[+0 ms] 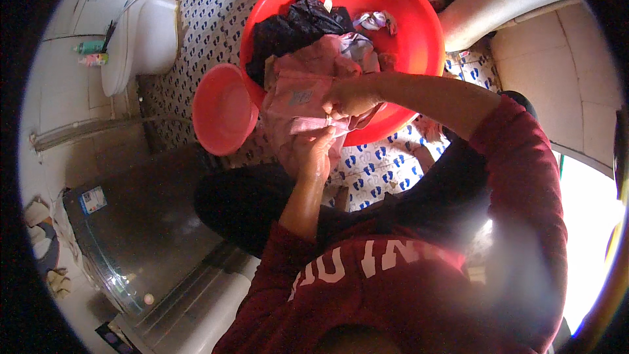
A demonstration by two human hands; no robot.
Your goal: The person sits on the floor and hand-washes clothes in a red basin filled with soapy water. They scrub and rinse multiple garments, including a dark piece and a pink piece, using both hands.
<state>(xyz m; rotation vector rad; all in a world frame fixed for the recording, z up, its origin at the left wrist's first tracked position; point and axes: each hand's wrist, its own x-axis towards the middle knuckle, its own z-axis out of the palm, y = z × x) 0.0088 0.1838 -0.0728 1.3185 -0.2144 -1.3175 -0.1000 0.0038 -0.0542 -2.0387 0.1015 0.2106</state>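
Observation:
My left hand [317, 145] pinches a light edge of a pink garment [287, 125] between thumb and fingers. On the same bunched edge, my right hand [351, 98] is closed just above it, its fingers curled into the cloth. The garment bears a small greyish patch and hangs over the near rim of a large red plastic basin [417, 24], partly inside it. Behind it in the basin lie a black garment [300, 24] and a crumpled patterned white cloth [373, 20]. My forearm and the cloth hide part of the basin's near side.
A smaller pink-red plastic basin [223, 110] stands left of the large one. The floor [209, 14] is patterned with blue footprints. A white toilet [156, 34] is at upper left, a dark-topped appliance [147, 221] at lower left, and a white pedestal [501, 0] at upper right.

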